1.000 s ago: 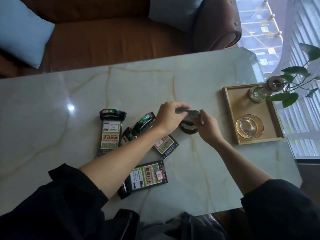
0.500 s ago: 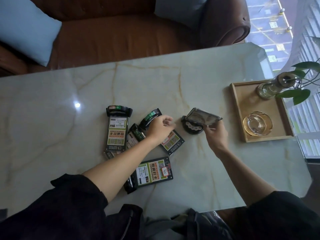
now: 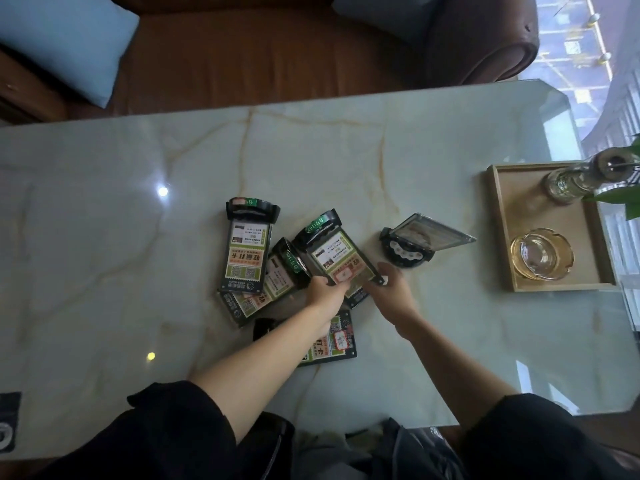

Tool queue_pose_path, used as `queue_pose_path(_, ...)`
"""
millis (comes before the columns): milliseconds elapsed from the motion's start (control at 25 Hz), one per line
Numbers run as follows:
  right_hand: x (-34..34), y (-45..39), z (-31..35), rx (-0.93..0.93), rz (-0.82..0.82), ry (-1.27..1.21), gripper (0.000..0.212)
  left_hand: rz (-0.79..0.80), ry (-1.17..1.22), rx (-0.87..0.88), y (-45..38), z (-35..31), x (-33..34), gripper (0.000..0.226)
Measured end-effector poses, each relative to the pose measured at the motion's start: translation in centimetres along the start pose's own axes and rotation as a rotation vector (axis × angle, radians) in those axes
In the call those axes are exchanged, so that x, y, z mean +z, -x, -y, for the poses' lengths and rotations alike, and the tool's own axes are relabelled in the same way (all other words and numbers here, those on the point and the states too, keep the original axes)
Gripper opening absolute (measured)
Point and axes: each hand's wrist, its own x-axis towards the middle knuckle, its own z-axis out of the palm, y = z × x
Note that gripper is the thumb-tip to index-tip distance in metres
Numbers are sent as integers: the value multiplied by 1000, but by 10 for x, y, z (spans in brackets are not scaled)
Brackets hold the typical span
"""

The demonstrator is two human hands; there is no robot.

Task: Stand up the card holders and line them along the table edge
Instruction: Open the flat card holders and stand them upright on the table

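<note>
Both hands have left the standing card holder and moved to the next card holder.

Left hand pinches its near edge; right hand touches its right corner, fingers fairly straight, grip unclear. It lies tilted atop the pile at the tabletop centre, its base toward 11 o'clock. Three more lie flat at 9 and 6 o'clock. Risks, as I judge: lifting could drag the overlapped holder beneath, and the right forearm swinging toward 3 o'clock could topple the standing one toward the tray.
</note>
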Motion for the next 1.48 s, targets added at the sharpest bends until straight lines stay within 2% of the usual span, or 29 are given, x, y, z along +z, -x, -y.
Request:
queue_pose_path(80,0,-2,1,82,24,-43,59,11,17,-27,-3,-3,-1,39)
queue_pose_path(240,-11,4,12,142,-32,34,24,13,-45,0,-2,-9,-5,28)
queue_pose_path(440,-27,29,49,26,-9,-273,25,67,77,27,0,-28,-18,16)
queue_pose_path(520,-28,30,69,-33,-28,-368,21,75,127,40,2,-42,-24,19)
queue_pose_path(600,-27,29,88,-79,-80,-384,16,69,162,65,2,-56,-31,22)
queue_pose_path(680,-24,26,109,-86,-135,-361,21,56,129,118,4,-69,-40,24)
queue_pose_path(840,-28,20,157,-192,-240,-101,6,42,-101,360,8,-92,-60,33)
queue_pose_path(880,-29,18,169,-256,-244,6,7,61,-119,417,9,-99,-65,33)
queue_pose_path(1000,-26,8,194,-437,-205,339,29,60,-156,585,10,-116,-79,39)
queue_pose_path(1080,-20,4,202,-543,-175,541,29,52,-193,676,14,-125,-85,46)
queue_pose_path(1160,-14,3,205,-621,-137,664,25,58,-189,698,15,-131,-90,47)
queue_pose_path(1320,-6,-1,200,-668,-107,645,25,38,-210,703,8,-126,-99,46)
queue_pose_path(1480,-12,12,179,-692,-138,541,46,34,-224,685,12,-115,-108,50)
